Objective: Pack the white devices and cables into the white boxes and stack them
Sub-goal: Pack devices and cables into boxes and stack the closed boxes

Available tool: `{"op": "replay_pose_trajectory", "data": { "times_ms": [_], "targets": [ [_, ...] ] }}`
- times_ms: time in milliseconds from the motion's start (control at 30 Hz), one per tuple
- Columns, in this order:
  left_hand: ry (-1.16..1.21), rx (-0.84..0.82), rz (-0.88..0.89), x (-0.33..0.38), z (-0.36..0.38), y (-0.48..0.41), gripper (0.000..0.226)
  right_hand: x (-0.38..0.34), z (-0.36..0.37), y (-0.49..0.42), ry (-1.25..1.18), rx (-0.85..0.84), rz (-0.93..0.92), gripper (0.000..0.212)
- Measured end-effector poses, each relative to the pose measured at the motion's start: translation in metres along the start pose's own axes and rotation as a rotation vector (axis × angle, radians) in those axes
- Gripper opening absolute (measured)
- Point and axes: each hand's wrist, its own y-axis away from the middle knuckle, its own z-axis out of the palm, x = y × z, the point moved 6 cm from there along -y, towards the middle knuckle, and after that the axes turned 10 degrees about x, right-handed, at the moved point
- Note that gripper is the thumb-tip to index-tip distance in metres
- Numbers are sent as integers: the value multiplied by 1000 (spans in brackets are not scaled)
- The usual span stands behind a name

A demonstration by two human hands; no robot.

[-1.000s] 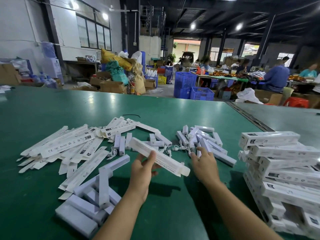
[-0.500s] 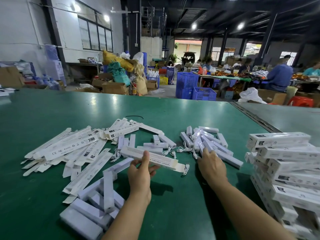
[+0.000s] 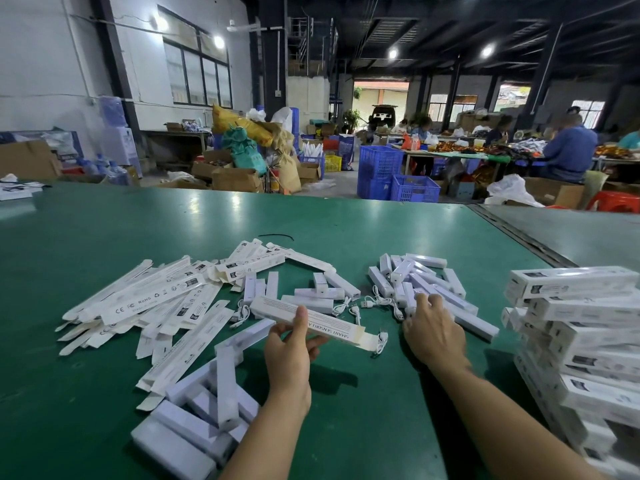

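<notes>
- By the near edge of the green table (image 3: pixel 363 410), left of the person's forearms, lies a jumbled heap of wrapped white bars (image 3: pixel 194 420), some crossing over others.
- Along the right edge stands a stack of closed white boxes (image 3: pixel 581 341), laid in rough crosswise layers with their printed labels showing.
- The left grip (image 3: pixel 289 348) holds a long white box (image 3: pixel 311 320) near the table's middle. The thumb lies on top and the fingers are curled underneath.
- The box's end flap (image 3: pixel 367 339) hangs open toward the right edge, and a coiled white cable (image 3: pixel 381 341) lies right at that flap.
- The right grip (image 3: pixel 433 332) rests palm down on the near side of a pile of loose white devices (image 3: pixel 415 278). Its fingers bend over the bars, but whether they clasp one cannot be told.
- More white cables (image 3: pixel 374 303) lie between the held box and that pile.
- Toward the left edge, flat unfolded box sleeves (image 3: pixel 156 299) fan out in an overlapping spread.
- A few short white devices (image 3: pixel 322 289) lie just behind the held box.
- A thin black strand (image 3: pixel 275 236) lies farther in, toward the far edge.
- Past the far edge stand blue crates (image 3: pixel 381 171) and cardboard cartons (image 3: pixel 235 180), and people sit at other tables (image 3: pixel 568 152).
</notes>
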Motion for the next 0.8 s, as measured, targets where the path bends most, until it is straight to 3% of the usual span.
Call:
{"op": "replay_pose_trajectory", "data": {
  "times_ms": [100,200,400,500,633,700,800],
  "targets": [
    [-13,-8,1,-1,-1,0,25,3,1,-5,196,-62,-36,58],
    [-25,-6,9,-1,-1,-2,26,12,6,-7,187,-149,80,45],
    [12,34,0,-1,-3,-5,26,20,-4,3,74,106,19,22],
    [41,50,2,-1,-4,-6,24,22,-15,14,-186,171,174,22],
    [67,89,16,1,-6,-7,24,28,-42,38,-691,207,530,36],
    [85,117,16,1,-8,-7,27,19,-58,51,-923,193,528,37],
    [83,138,10,0,-9,-5,31,-4,-83,71,-1145,127,307,33]
  ]
}}
